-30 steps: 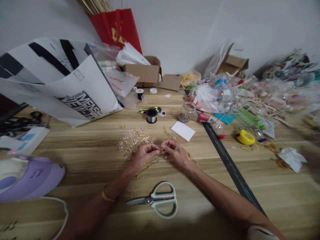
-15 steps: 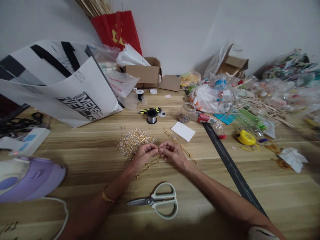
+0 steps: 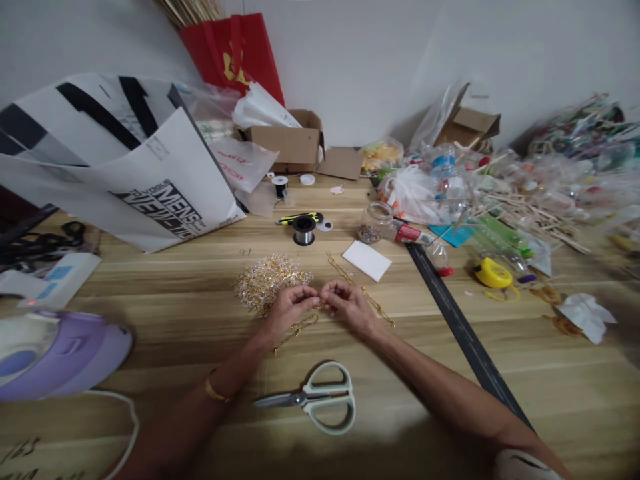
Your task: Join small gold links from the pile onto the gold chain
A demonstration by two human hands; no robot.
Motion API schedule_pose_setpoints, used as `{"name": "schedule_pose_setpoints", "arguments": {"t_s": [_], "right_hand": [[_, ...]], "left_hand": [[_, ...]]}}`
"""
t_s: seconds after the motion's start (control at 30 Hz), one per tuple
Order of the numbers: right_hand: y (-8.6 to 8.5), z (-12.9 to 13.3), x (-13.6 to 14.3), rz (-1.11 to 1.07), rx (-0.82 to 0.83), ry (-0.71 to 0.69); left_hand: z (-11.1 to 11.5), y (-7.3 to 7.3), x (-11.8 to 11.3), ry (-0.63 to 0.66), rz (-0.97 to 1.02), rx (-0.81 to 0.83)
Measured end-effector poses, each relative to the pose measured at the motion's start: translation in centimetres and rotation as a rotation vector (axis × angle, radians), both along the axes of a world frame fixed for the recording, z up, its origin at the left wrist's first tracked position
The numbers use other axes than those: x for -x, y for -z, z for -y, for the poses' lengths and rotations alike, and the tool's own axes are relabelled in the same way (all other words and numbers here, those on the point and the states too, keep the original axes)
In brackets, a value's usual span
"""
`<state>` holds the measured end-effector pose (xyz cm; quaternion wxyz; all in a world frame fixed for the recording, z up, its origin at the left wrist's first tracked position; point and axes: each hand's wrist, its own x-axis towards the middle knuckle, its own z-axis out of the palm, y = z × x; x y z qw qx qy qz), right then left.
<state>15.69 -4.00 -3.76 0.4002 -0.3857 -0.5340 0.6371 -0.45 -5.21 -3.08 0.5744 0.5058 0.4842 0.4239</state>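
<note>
My left hand (image 3: 291, 308) and my right hand (image 3: 347, 307) meet fingertip to fingertip above the table, each in a closed pinch. A bit of thin gold chain shows at their fingertips; the exact spot they grip is hidden. Below my left hand, a short gold chain (image 3: 296, 330) trails on the wood. Behind that hand lies a tangled heap of gold and silver chain (image 3: 267, 280). Another gold chain (image 3: 341, 270) runs slantwise beside and behind my right hand. Scissors (image 3: 320, 398) with pale handles lie nearer me, between my forearms.
Beyond the hands are a wire spool (image 3: 304, 231), a yellow-black cutter knife (image 3: 297, 219), a white card (image 3: 367, 260) and a jar of beads (image 3: 375, 223). A purple iron (image 3: 75, 353) and a big paper bag (image 3: 165, 180) stand left. A yellow tape measure (image 3: 493, 273) lies right.
Both hands have shifted very slightly to the right, and their fingertips have come closer together. The view has tilted a little; the things on the table have stayed put.
</note>
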Motion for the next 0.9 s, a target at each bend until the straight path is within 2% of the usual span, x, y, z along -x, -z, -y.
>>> {"name": "schedule_pose_setpoints", "arguments": {"t_s": [0.27, 0.4, 0.5, 0.63, 0.8, 0.9], "right_hand": [[0.1, -0.2, -0.1, 0.006, 0.002, 0.059], [-0.4, 0.1, -0.1, 0.080, -0.091, 0.083], [-0.8, 0.3, -0.2, 0.172, -0.207, 0.110], [-1.2, 0.6, -0.1, 0.250, -0.272, 0.118], [-1.2, 0.7, 0.0, 0.247, -0.259, 0.118], [-1.0, 0.6, -0.1, 0.209, -0.219, 0.112]], "left_hand": [[0.0, 0.6, 0.3, 0.011, -0.050, -0.074], [0.0, 0.6, 0.4, 0.016, -0.033, -0.061], [0.1, 0.5, 0.3, 0.041, 0.008, -0.015], [0.3, 0.6, 0.0, 0.062, 0.094, 0.048], [0.6, 0.8, -0.3, 0.090, 0.281, 0.119], [0.7, 0.6, -0.4, 0.093, 0.280, 0.113]]}}
